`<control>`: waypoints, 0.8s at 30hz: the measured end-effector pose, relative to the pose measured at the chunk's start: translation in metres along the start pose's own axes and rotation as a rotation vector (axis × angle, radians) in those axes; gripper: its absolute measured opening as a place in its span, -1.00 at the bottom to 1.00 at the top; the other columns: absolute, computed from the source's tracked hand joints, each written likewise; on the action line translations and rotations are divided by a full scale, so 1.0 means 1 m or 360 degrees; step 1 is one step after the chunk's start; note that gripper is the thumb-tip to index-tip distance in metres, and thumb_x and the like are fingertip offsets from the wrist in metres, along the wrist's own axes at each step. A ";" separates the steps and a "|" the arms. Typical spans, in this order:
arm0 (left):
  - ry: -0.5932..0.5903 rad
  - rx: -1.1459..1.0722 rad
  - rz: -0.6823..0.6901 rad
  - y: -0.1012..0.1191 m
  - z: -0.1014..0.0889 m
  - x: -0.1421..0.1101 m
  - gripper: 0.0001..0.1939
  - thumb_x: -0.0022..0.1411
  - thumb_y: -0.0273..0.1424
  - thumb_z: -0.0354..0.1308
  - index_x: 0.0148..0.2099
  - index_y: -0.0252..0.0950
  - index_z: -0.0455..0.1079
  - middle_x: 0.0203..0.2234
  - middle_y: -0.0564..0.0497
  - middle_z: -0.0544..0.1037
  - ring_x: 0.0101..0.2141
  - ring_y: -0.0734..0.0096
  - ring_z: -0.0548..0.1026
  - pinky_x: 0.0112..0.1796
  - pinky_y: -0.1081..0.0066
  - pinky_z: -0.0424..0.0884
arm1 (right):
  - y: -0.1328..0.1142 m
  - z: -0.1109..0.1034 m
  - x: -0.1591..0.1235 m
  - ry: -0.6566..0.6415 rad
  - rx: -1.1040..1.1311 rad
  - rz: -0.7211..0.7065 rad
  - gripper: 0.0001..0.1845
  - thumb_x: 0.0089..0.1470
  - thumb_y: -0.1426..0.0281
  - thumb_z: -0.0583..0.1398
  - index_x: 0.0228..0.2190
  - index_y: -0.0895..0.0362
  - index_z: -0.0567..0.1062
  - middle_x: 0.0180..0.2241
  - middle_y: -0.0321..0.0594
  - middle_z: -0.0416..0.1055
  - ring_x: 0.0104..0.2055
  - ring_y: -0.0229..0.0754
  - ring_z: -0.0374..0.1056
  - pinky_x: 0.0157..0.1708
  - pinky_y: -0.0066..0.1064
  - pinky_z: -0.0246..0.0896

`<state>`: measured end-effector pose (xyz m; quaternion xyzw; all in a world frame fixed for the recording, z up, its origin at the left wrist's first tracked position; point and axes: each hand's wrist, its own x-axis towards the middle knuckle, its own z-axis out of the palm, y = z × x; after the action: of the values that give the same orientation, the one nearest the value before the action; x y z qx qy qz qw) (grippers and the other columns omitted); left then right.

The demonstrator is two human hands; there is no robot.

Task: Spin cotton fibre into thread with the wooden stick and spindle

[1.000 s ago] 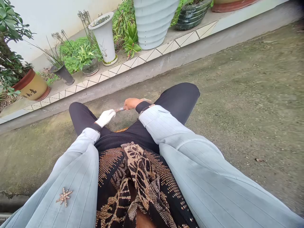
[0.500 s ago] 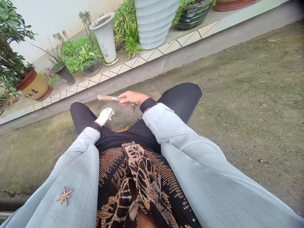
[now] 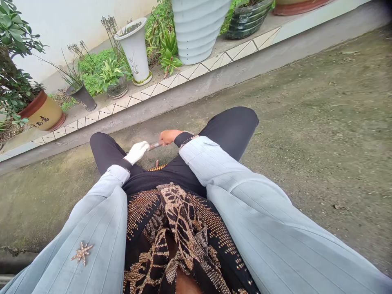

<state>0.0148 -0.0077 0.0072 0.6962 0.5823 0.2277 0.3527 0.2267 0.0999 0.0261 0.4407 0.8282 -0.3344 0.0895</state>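
Between my hands is a brown stick-like rod (image 3: 154, 145) with a silvery band round it. My right hand (image 3: 168, 137), bare, is closed on the rod's right part and hides the rest of it. My left hand (image 3: 137, 152), in a white glove, has its fingers closed at the rod's left end. Just below them a short brown piece (image 3: 157, 163) stands up by an orange-and-black banded thing (image 3: 157, 168) at my lap. Whether that piece joins the rod I cannot tell.
My bent knees in dark trousers (image 3: 232, 126) frame the hands. Beyond runs a low tiled ledge (image 3: 183, 79) bearing several potted plants, among them a tall white pot (image 3: 134, 51) and a large ribbed white pot (image 3: 199, 30). Rough concrete (image 3: 306, 122) spreads to the right.
The rod has come down and nearer to my body. My gloved left hand has moved right and closed at its left end, where before it was apart from it.
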 end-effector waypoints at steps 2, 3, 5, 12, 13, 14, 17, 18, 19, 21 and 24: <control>0.0099 -0.0115 -0.0091 -0.001 -0.003 0.000 -0.67 0.46 -0.27 0.04 -0.38 -0.25 0.38 -0.59 0.12 0.35 -0.55 0.47 0.28 -0.43 0.46 0.23 | 0.000 0.004 -0.001 -0.0295 0.0028 0.0000 -0.74 -0.09 0.55 0.50 -0.27 0.19 0.76 -0.45 -0.21 0.56 -0.25 -0.07 0.55 -0.11 -0.28 0.39; 0.0133 -0.0195 -0.0141 -0.001 -0.005 0.000 -0.66 0.46 -0.25 0.06 -0.39 -0.25 0.38 -0.61 0.14 0.32 -0.57 0.49 0.27 -0.46 0.47 0.23 | 0.000 0.004 -0.002 -0.0450 0.0084 -0.0008 -0.70 -0.08 0.52 0.49 -0.22 0.19 0.76 -0.46 -0.26 0.55 -0.31 -0.14 0.51 -0.16 -0.34 0.36; 0.0180 -0.0348 -0.0228 0.000 -0.007 0.001 -0.62 0.47 -0.18 0.11 -0.40 -0.25 0.37 -0.64 0.15 0.28 -0.60 0.52 0.24 -0.49 0.49 0.23 | 0.000 -0.001 -0.007 -0.0713 0.0270 -0.0138 -0.60 -0.05 0.49 0.46 -0.10 0.24 0.73 -0.46 -0.32 0.52 -0.37 -0.24 0.43 -0.23 -0.41 0.30; 0.0048 -0.0524 -0.0248 -0.003 0.002 0.002 -0.45 0.47 0.11 0.08 -0.36 -0.24 0.38 -0.69 0.20 0.20 -0.64 0.52 0.20 -0.48 0.46 0.40 | 0.000 -0.027 -0.029 -0.0111 0.1289 -0.0595 -0.67 0.04 0.52 0.38 -0.10 0.20 0.65 -0.36 -0.30 0.57 -0.38 -0.32 0.34 -0.27 -0.47 0.29; -0.0043 -0.0525 -0.0218 -0.004 0.005 0.002 -0.43 0.46 0.14 0.08 -0.34 -0.25 0.39 -0.69 0.21 0.19 -0.63 0.53 0.19 -0.48 0.46 0.40 | -0.001 -0.029 -0.029 0.0078 0.1426 -0.0565 -0.78 0.07 0.52 0.38 -0.18 0.21 0.62 -0.35 -0.27 0.57 -0.39 -0.33 0.33 -0.28 -0.48 0.30; -0.0138 -0.0514 -0.0193 -0.005 0.008 0.001 -0.43 0.43 0.16 0.10 -0.34 -0.25 0.40 -0.68 0.21 0.19 -0.63 0.53 0.18 -0.49 0.47 0.39 | -0.001 -0.029 -0.028 0.0261 0.1508 -0.0498 -0.87 0.13 0.52 0.36 -0.23 0.22 0.59 -0.33 -0.24 0.57 -0.40 -0.35 0.32 -0.30 -0.49 0.31; -0.0339 -0.0420 -0.0142 -0.008 0.014 -0.001 -0.49 0.39 0.06 0.18 -0.37 -0.28 0.45 -0.66 0.17 0.25 -0.61 0.52 0.20 -0.53 0.48 0.29 | -0.001 -0.028 -0.019 0.0599 0.1087 -0.0084 -0.91 0.33 0.48 0.25 -0.16 0.22 0.57 -0.23 -0.11 0.60 -0.34 -0.32 0.43 -0.27 -0.51 0.35; -0.0351 -0.0368 -0.0110 -0.009 0.015 -0.001 -0.53 0.38 0.00 0.18 -0.37 -0.29 0.46 -0.64 0.15 0.27 -0.60 0.51 0.22 -0.52 0.48 0.26 | 0.000 -0.027 -0.016 0.0605 0.0782 0.0070 -0.84 0.37 0.45 0.24 -0.08 0.22 0.59 -0.15 -0.05 0.62 -0.24 -0.25 0.50 -0.20 -0.48 0.38; -0.0345 -0.0300 -0.0071 -0.009 0.014 -0.001 -0.58 0.39 -0.05 0.17 -0.37 -0.28 0.47 -0.62 0.14 0.30 -0.58 0.50 0.24 -0.51 0.48 0.25 | 0.001 -0.026 -0.013 0.0563 0.0488 0.0195 -0.77 0.37 0.43 0.24 0.00 0.22 0.61 -0.07 0.03 0.63 -0.11 -0.15 0.55 -0.10 -0.42 0.41; -0.0260 -0.0164 -0.0014 -0.008 0.012 -0.001 -0.63 0.40 -0.14 0.11 -0.36 -0.27 0.46 -0.57 0.11 0.36 -0.54 0.48 0.28 -0.46 0.46 0.26 | 0.003 -0.022 -0.007 0.0406 0.0096 0.0320 -0.66 0.32 0.43 0.30 0.08 0.26 0.63 0.09 0.19 0.59 0.13 0.09 0.53 0.09 -0.23 0.39; -0.0048 -0.0114 -0.0047 -0.005 0.005 -0.001 -0.69 0.39 -0.20 0.05 -0.35 -0.25 0.42 -0.51 0.09 0.42 -0.50 0.45 0.33 -0.42 0.46 0.30 | 0.002 -0.013 -0.004 0.0114 -0.0024 0.0325 -0.67 0.17 0.53 0.38 -0.02 0.32 0.70 0.04 0.25 0.60 0.15 0.22 0.52 0.16 -0.08 0.35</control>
<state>0.0152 -0.0092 -0.0001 0.6777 0.5787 0.2327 0.3895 0.2326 0.1066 0.0370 0.5338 0.7842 -0.3014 0.0965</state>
